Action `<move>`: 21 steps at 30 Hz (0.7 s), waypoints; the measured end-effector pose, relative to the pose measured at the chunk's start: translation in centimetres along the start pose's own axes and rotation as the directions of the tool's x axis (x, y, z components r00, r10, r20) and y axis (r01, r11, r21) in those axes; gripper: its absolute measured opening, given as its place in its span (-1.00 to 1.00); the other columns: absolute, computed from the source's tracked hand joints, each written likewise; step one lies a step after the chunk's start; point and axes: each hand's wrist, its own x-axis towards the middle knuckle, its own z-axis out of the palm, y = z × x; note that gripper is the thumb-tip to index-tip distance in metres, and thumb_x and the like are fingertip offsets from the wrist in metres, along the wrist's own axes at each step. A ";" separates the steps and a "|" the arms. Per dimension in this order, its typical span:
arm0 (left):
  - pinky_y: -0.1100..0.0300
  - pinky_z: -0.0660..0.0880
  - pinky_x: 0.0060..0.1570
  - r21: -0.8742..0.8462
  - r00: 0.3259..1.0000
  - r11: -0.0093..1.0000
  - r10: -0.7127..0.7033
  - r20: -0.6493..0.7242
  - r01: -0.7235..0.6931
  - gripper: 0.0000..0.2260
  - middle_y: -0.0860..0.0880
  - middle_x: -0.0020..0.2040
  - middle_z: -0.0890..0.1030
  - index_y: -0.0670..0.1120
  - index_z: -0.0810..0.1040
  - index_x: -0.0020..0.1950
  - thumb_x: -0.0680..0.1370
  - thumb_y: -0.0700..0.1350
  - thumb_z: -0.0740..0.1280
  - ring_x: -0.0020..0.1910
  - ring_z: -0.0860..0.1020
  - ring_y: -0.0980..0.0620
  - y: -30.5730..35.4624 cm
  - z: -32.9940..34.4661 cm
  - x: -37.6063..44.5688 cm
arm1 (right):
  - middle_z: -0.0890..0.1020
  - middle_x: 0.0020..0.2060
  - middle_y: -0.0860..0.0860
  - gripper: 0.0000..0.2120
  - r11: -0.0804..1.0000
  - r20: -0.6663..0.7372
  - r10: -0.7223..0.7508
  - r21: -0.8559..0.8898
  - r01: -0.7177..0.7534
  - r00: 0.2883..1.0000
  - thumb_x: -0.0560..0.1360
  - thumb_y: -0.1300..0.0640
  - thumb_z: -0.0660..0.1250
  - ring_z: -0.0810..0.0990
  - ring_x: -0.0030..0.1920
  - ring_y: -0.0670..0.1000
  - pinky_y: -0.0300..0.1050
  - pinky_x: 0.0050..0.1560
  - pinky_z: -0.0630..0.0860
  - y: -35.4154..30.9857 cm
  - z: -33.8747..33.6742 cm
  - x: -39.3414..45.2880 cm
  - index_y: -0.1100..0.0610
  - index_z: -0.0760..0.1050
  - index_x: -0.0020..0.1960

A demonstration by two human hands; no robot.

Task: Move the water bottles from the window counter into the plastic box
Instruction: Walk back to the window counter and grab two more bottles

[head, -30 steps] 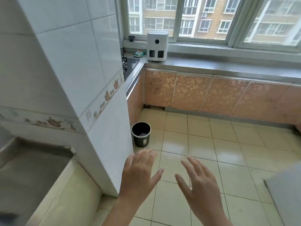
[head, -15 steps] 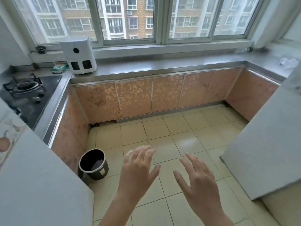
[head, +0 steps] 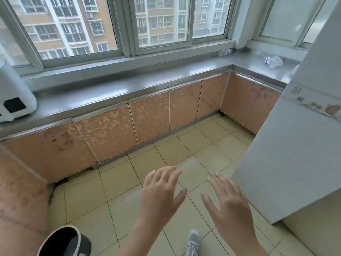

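A clear water bottle (head: 225, 52) lies on its side on the window ledge at the far right corner. A crumpled clear plastic bottle (head: 273, 61) rests on the steel window counter (head: 140, 84) further right. My left hand (head: 161, 193) and my right hand (head: 227, 206) hover over the tiled floor, both empty with fingers spread, well short of the counter. No plastic box is in view.
A white appliance (head: 13, 97) stands on the counter at the left edge. A black bin (head: 64, 241) sits on the floor at the lower left. A white tiled wall corner (head: 295, 154) juts in on the right. My grey shoe (head: 192, 242) shows below.
The view has swung to the right and moved closer to the window counter; the stove has left the frame and the bottles in the right corner have come into view. Both hands stay open.
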 end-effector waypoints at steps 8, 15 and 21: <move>0.01 0.46 0.20 0.000 1.000 1.000 0.015 0.021 -0.015 -0.60 0.07 0.19 0.62 0.01 0.62 0.19 0.48 0.19 0.26 0.18 0.58 0.03 -1.8 7.3 16.3 | 0.54 0.30 0.00 -0.50 0.999 0.024 0.007 0.037 -0.008 1.000 0.48 -0.23 0.11 0.37 0.32 0.01 0.04 0.24 0.42 6.0 4.7 16.4 -0.01 0.55 0.27; 0.06 0.32 0.24 -0.005 0.998 0.998 0.063 -0.018 -0.063 -0.60 0.08 0.18 0.62 0.00 0.61 0.19 0.47 0.17 0.26 0.22 0.53 0.04 -2.5 12.5 29.6 | 0.51 0.33 -0.02 -0.49 0.998 0.007 0.014 0.064 -0.015 1.000 0.50 -0.24 0.08 0.37 0.36 0.03 0.08 0.29 0.35 11.0 6.5 29.4 -0.01 0.52 0.29; 0.05 0.33 0.23 -0.017 0.993 0.993 0.116 -0.017 -0.116 -0.61 0.07 0.16 0.63 0.00 0.63 0.16 0.45 0.16 0.27 0.20 0.54 0.03 -3.7 18.6 40.6 | 0.51 0.32 -0.03 -0.50 0.998 -0.009 0.052 0.045 -0.051 0.999 0.50 -0.24 0.09 0.40 0.36 0.04 0.14 0.26 0.43 15.4 9.6 39.5 -0.02 0.53 0.28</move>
